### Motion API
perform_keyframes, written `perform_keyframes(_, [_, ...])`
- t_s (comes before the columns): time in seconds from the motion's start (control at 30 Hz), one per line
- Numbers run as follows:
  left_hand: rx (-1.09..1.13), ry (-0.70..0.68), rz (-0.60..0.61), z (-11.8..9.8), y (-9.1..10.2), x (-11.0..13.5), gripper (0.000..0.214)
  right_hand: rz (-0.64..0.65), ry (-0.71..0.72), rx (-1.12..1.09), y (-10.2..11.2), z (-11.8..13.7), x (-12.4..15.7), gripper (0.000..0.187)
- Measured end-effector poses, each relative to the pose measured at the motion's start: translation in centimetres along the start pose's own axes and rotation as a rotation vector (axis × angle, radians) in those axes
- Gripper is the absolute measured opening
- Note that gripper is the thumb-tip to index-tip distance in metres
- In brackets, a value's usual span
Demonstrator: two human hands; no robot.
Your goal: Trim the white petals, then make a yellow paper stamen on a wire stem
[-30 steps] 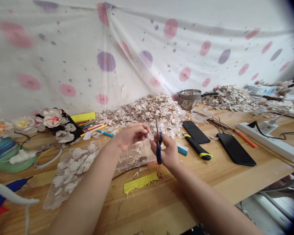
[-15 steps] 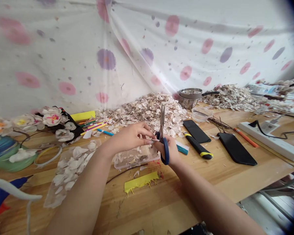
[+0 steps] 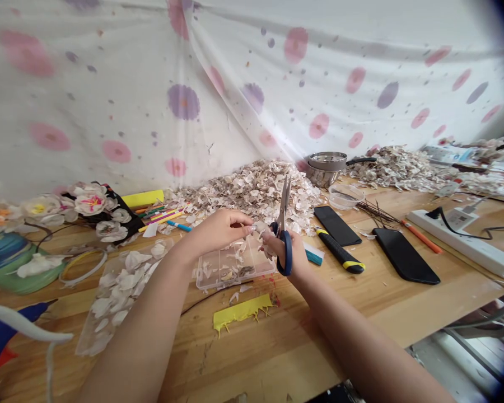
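Observation:
My right hand [image 3: 286,253] grips blue-handled scissors [image 3: 284,224], with the steel blades pointing up and slightly open. My left hand [image 3: 220,230] pinches a small white petal [image 3: 259,226] between its fingertips, right beside the blades. Both hands are above a clear plastic compartment box [image 3: 235,267] holding petal scraps. Behind them rises a large heap of pale cut petals [image 3: 252,190]. The hands hide part of the box's far side.
A clear bag of white petals [image 3: 121,294] lies to the left on the wooden table [image 3: 361,302]. Nearby are a fringed yellow strip [image 3: 241,314], a utility knife [image 3: 340,255], a black phone [image 3: 404,256], steel bowls [image 3: 324,169] and a power strip [image 3: 462,236].
The scissors now stand more upright and sit slightly further right. My left hand has drawn back a little, and the petal now shows between its fingertips and the blades.

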State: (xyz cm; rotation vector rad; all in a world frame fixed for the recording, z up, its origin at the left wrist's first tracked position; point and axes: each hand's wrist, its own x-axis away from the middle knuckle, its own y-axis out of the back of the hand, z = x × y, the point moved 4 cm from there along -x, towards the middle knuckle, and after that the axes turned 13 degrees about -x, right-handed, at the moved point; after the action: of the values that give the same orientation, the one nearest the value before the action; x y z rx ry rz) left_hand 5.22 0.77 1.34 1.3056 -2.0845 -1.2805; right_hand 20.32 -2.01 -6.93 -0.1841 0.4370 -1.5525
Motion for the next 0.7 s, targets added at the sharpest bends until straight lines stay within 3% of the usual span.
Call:
perform_keyframes(0.27, [0.005,0.037,-0.032,0.8,0.9,0.2,0.02,-0.004,0.03,0.006,0.0,0.5,-0.1,0.031])
perform_keyframes(0.5, [-0.076,0.107,-0.285,0.2,1.4,0.4,0.022,-0.146,0.156,-0.032,0.7,1.0,-0.3,0.04])
perform_keyframes(0.7, [-0.118,0.095,-0.502,-1.5,1.7,1.0,0.018,-0.035,0.133,-0.054,0.0,0.5,-0.1,0.039])
